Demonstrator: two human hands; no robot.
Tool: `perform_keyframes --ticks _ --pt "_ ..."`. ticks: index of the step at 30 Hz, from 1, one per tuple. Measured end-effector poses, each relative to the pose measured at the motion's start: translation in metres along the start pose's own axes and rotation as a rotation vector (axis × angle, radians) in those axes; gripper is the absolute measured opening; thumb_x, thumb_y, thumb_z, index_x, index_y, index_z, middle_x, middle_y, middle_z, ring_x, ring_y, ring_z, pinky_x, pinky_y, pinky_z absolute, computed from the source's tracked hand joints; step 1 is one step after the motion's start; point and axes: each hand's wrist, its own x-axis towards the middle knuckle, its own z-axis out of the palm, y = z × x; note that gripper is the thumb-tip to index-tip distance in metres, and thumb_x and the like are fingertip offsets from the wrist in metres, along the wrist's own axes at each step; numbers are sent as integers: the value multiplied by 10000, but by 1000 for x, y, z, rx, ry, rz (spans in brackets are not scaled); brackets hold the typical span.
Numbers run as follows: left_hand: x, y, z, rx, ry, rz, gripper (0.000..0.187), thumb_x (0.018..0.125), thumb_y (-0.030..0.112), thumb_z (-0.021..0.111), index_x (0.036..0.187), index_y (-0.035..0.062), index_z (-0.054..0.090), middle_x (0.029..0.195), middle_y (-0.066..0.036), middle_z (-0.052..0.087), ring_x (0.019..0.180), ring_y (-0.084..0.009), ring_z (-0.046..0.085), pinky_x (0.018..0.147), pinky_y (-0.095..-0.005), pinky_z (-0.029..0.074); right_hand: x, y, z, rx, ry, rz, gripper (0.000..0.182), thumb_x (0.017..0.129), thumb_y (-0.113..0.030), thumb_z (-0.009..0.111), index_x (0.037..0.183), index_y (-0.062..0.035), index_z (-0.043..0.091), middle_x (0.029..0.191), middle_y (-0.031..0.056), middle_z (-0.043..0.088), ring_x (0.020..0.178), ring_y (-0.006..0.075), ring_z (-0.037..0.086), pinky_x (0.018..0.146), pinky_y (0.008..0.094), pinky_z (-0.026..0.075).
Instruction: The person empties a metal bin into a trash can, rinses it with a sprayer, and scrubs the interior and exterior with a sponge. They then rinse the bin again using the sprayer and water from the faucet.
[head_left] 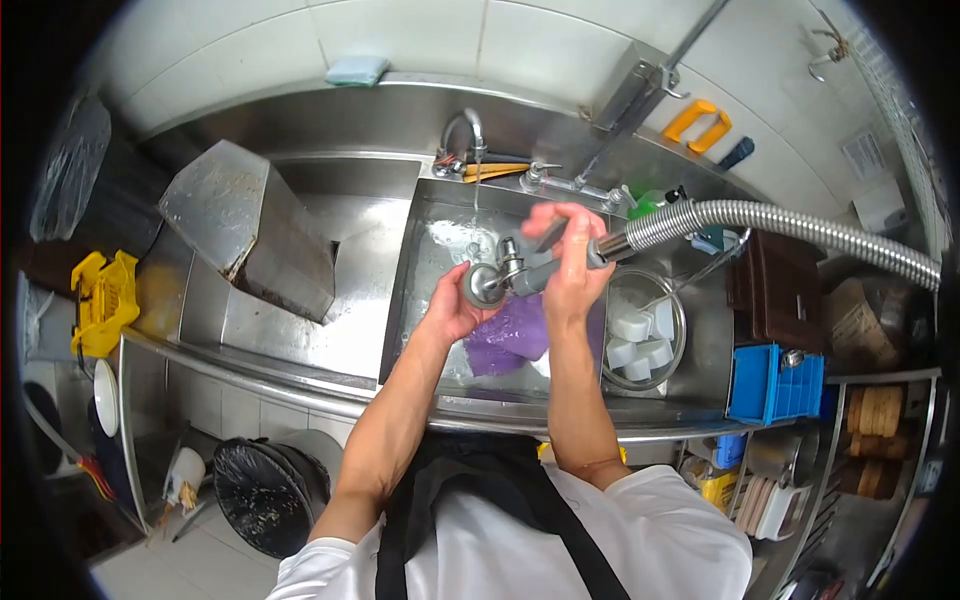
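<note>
Over the middle sink basin [400, 330], my left hand [455, 307] has its fingers wrapped round the round head of a spray nozzle [487, 284]. My right hand [575, 265] is at the grey handle, where it meets the ribbed metal hose [800, 220]; its upper fingers are blurred and its grip is partly hidden. Below the nozzle, a purple cloth [510, 335] lies in the water. Water runs from a curved faucet [470, 125] behind my hands. To the right stands a round metal bowl [680, 350] with several white blocks [640, 345].
A tall metal container [290, 240] leans in the left basin. Brown bins [790, 290] and a blue basket [775, 385] are at the right. The sink's front edge [300, 388] runs before me. A black-lined bin [265, 495] stands below left.
</note>
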Motion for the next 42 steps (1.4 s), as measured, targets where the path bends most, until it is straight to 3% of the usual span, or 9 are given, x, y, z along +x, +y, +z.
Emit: perform_keyframes --ticks 8,12,15,26,30,33,36,39,42 --pt "-95 -3 -31 472 361 307 477 962 326 539 1347 56 460 1296 -129 549 1163 -240 570 935 -398 477 -9 38 -5 80 53 264 243 997 -178 526 842 8 502 637 51 499 512 136 482 467 282 410" --pt "-216 3 -111 817 715 697 419 935 246 594 1286 26 534 1297 -100 561 1126 -206 589 905 -327 476 -11 67 -16 80 112 -81 248 1014 -201 478 862 -4 482 648 83 532 517 158 520 477 313 453" --pt "-309 0 -162 443 823 857 384 965 266 556 1261 22 534 1211 -102 631 1064 -202 628 863 -301 481 -17 47 -34 -34 31 33 268 1019 -235 467 874 -10 477 647 104 556 509 174 540 476 318 476" --pt "-499 -157 -502 120 1119 633 348 932 270 577 1236 101 561 1153 -62 651 1013 -157 632 795 -287 457 -80 -65 -28 -216 141 -174 333 998 -253 511 739 -61 428 507 35 428 416 129 411 402 287 387" --pt "-563 -228 -555 61 1199 469 337 894 235 575 1208 113 569 1064 -48 666 913 -159 643 743 -285 459 -93 -49 -31 -260 187 -117 315 994 -288 526 997 27 522 908 173 666 739 246 673 550 331 516" --pt "-581 -261 -575 30 1231 400 340 879 218 575 1203 115 568 1041 -48 667 888 -159 642 725 -290 463 -97 -6 -66 -335 131 15 339 985 -329 545 1065 -1 511 927 144 669 765 245 680 641 334 535" --pt "-570 -288 -599 111 1179 388 342 893 231 580 1217 120 563 1039 -42 674 898 -145 645 744 -287 471 -116 23 -96 -382 50 331 746 947 -524 520 1455 -14 323 1363 187 518 1236 319 493 1074 416 335" --pt "-524 -280 -602 149 1156 463 307 908 188 594 1195 79 586 1012 -56 675 879 -153 655 745 -299 477 -171 26 -101 -711 176 464 671 889 -430 673 1357 -12 438 1343 176 474 1232 255 439 1027 396 343" --pt "-443 -301 -652 142 1041 460 186 910 215 623 996 63 684 1017 -65 677 831 -91 615 711 -251 452 -376 30 -28 -1247 -376 -683 579 924 -268 655 1344 48 412 1332 176 441 1213 240 429 1023 418 341"
